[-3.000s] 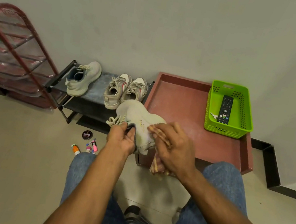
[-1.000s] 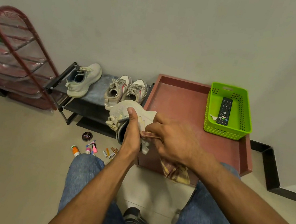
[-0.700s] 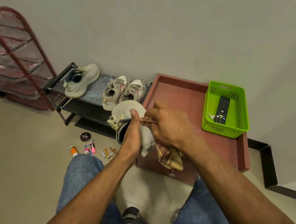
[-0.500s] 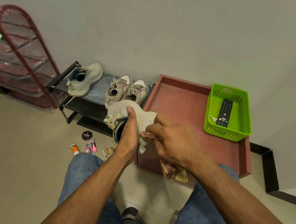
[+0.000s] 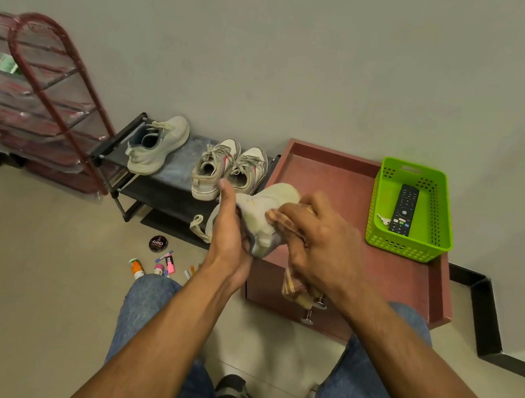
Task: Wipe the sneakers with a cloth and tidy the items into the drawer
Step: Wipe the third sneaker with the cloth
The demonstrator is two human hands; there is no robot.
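The person sits with a pale sneaker (image 5: pixel 264 212) held up over the near-left corner of the red cabinet (image 5: pixel 350 191). The left hand (image 5: pixel 229 228) cradles it from the side, palm flat against the shoe and fingers fairly straight rather than curled tight. The right hand (image 5: pixel 319 241) is closed on a checked cloth (image 5: pixel 292 283), pressing part of it to the shoe while the rest hangs below the wrist, down by the drawer knobs (image 5: pixel 314 310).

The hold looks to me like the weak spot. With the left hand only flat against the shoe, a firm rub from the right could push it out of the palm and onto the floor at about 7 o'clock, where a round tin (image 5: pixel 158 243) and some small tubes (image 5: pixel 166 264) lie loose; a falling shoe would scatter them. The hanging cloth tail could snag on a knob as the hand moves.

Up at 11 o'clock on the black rack (image 5: pixel 157 190) stand a single sneaker (image 5: pixel 156 145) and a pair (image 5: pixel 229 170), so most of the wiping seems ahead. At 2 o'clock a green basket (image 5: pixel 381 240) holds a remote (image 5: pixel 404 209). The drawer is shut, nothing tidied yet; the small things on the floor sit near the left knee (image 5: pixel 151 294) and could get kicked.
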